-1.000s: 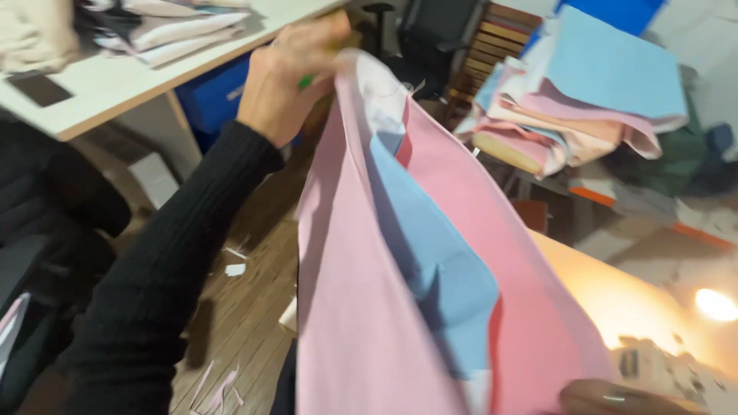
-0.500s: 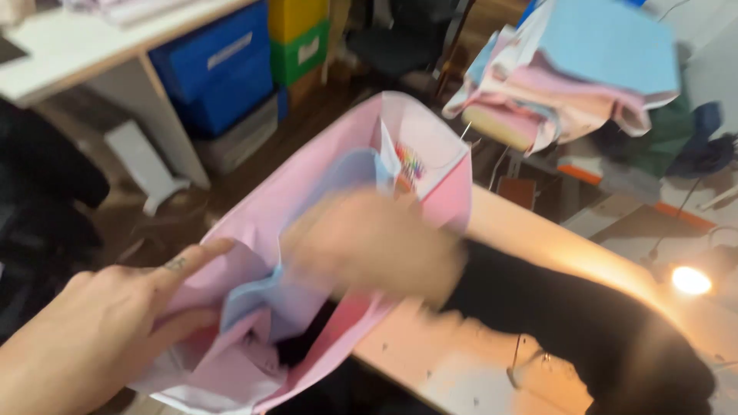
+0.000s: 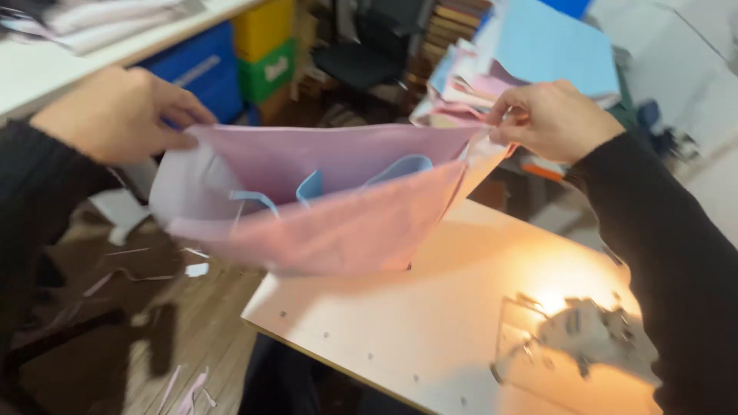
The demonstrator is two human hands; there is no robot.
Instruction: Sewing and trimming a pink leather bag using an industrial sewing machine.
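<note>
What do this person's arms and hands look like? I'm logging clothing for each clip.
Both arms wear long, plain black sleeves reaching the wrists. The left hand and right hand are bare: no gloves, and no rings or watch that can be made out. The sleeves show no markings.

Pink fabric piece [image 3: 338, 207]: stretched wide, mouth open, light blue strips [image 3: 400, 165] inside; held in air just above near-left corner of white table [image 3: 400, 330], lower edge sagging.

The left hand [image 3: 115, 115] and right hand [image 3: 550, 119] stretch pink fabric [image 3: 346, 207] above the pale table [image 3: 430, 323].
</note>
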